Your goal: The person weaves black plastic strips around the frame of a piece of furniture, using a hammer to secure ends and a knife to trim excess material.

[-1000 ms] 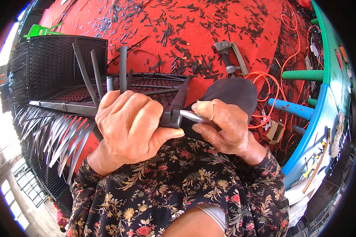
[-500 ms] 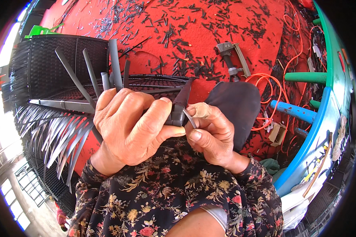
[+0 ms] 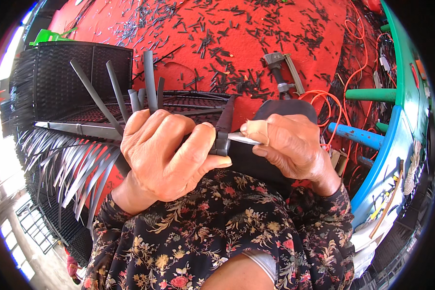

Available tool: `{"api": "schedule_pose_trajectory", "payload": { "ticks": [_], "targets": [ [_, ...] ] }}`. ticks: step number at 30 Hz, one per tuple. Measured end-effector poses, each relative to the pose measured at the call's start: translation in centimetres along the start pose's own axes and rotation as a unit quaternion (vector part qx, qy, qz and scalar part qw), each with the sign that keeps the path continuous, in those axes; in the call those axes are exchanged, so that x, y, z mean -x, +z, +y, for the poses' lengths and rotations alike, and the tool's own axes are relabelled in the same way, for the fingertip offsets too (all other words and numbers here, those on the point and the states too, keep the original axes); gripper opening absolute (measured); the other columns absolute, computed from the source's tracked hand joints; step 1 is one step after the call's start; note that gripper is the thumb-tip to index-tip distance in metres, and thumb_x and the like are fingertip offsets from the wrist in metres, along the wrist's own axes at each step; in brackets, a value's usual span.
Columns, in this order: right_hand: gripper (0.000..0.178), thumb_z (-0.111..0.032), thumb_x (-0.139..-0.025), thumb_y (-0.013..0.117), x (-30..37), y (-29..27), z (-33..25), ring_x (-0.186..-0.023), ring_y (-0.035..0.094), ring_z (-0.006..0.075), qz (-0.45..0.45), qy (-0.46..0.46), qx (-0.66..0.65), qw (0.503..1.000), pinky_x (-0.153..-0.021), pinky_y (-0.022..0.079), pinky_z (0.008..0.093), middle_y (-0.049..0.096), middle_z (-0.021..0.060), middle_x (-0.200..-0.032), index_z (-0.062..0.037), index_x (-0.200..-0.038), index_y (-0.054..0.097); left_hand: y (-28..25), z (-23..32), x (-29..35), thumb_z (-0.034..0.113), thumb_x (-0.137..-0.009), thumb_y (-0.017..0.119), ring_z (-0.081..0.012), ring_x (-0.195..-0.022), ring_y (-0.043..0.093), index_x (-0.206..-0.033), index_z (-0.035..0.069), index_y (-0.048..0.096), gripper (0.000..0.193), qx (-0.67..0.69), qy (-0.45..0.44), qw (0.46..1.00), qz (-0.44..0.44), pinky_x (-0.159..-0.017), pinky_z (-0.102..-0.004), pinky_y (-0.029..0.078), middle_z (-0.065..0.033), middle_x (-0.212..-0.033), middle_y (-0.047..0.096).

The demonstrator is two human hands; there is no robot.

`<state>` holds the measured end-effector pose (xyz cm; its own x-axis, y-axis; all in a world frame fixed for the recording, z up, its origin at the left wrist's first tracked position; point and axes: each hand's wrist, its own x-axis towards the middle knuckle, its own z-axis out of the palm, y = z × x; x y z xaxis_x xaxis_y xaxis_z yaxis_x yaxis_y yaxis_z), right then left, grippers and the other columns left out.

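My left hand (image 3: 165, 153) is closed round the dark strip-wrapped end of a frame bar (image 3: 222, 143), thumb below and fingers above. Its neighbours are several flat grey plastic strips (image 3: 151, 82) that stick up behind the knuckles. From the bar's right side a flat strip (image 3: 245, 138), shiny on its upper face, runs to my right hand (image 3: 291, 146). The right thumb and fingers pinch the strip's free end, and one finger wears a beige bandage (image 3: 257, 130). Beyond the hands lies the black woven furniture piece (image 3: 84, 72) that the bar seems to belong to.
A nail gun (image 3: 278, 72) lies on the red floor covering (image 3: 179, 72) among many short black offcuts. An orange hose (image 3: 345, 116) coils beside it. At the right stands a blue and green plastic piece with legs (image 3: 357, 136). Loose grey strips (image 3: 82, 176) hang at the left.
My right hand has moved right, away from the bar's end, with the strip now stretched out sideways between them. My left hand and the bar have shifted slightly right.
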<state>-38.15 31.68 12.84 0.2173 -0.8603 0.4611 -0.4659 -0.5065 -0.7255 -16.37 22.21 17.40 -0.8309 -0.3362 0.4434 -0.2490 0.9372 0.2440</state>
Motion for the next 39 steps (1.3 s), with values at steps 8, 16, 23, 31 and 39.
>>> {"api": "schedule_pose_trajectory", "payload": {
  "ticks": [8, 16, 23, 31, 39],
  "targets": [
    [0.041, -0.002, -0.074, 0.071, 0.1, -1.1, -0.5, -0.066, 0.064, 0.0291, -0.037, 0.047, -0.021, 0.998, -0.056, 0.05, 0.0345, 0.063, 0.011, -0.079, -0.0019, -0.114, 0.059, 0.9, -0.3, -0.2, 0.04, -0.077, 0.068, -0.017, -0.054, 0.049, -0.095, 0.007, 0.063, 0.038, -0.01, 0.008, 0.999, 0.039, -0.053, -0.0315, 0.032, -0.0002, -0.065, 0.049],
    [0.039, -0.006, -0.083, 0.068, 0.9, 0.0, -1.8, -0.067, 0.048, 0.0039, 0.068, 0.271, -0.193, 0.941, -0.058, 0.038, 0.019, 0.054, -0.0008, -0.082, -0.0002, -0.12, 0.054, 0.5, -0.3, -0.2, 0.04, -0.084, 0.062, -0.023, -0.057, 0.053, -0.104, 0.001, 0.063, 0.044, -0.014, 0.012, 1.0, 0.001, -0.055, -0.0346, 0.038, -0.0061, -0.07, 0.058],
    [0.042, 0.0, -0.076, 0.074, -2.0, 1.8, -0.6, -0.067, 0.059, 0.0072, 0.095, 0.088, -0.104, 0.986, -0.059, 0.047, 0.0207, 0.067, 0.0072, -0.093, -0.0023, -0.114, 0.057, 1.3, -0.3, 0.4, 0.041, -0.08, 0.066, -0.0175, -0.055, 0.049, -0.1, 0.005, 0.066, 0.042, -0.024, 0.026, 0.998, 0.044, -0.053, -0.0326, 0.033, -0.001, -0.066, 0.05],
    [0.034, -0.01, -0.073, 0.077, -3.0, 1.5, 0.1, -0.079, 0.07, 0.0228, 0.051, -0.029, -0.011, 0.998, -0.067, 0.054, 0.0299, 0.069, 0.0084, -0.092, -0.0035, -0.103, 0.063, 1.2, 0.1, 0.9, 0.043, -0.081, 0.064, -0.02, -0.057, 0.052, -0.092, 0.001, 0.064, 0.044, -0.032, 0.025, 0.999, 0.034, -0.054, -0.0337, 0.036, -0.0043, -0.069, 0.053],
    [0.036, -0.001, -0.08, 0.069, -2.4, 3.3, -0.7, -0.078, 0.069, 0.0162, 0.095, 0.016, -0.092, 0.991, -0.071, 0.054, 0.0285, 0.065, 0.0108, -0.099, 0.0014, -0.112, 0.052, 0.4, 0.6, 1.1, 0.046, -0.079, 0.067, -0.0253, -0.059, 0.055, -0.086, 0.0, 0.061, 0.046, -0.022, 0.003, 1.0, 0.006, -0.055, -0.0363, 0.04, -0.0093, -0.073, 0.057]
  ]
}}
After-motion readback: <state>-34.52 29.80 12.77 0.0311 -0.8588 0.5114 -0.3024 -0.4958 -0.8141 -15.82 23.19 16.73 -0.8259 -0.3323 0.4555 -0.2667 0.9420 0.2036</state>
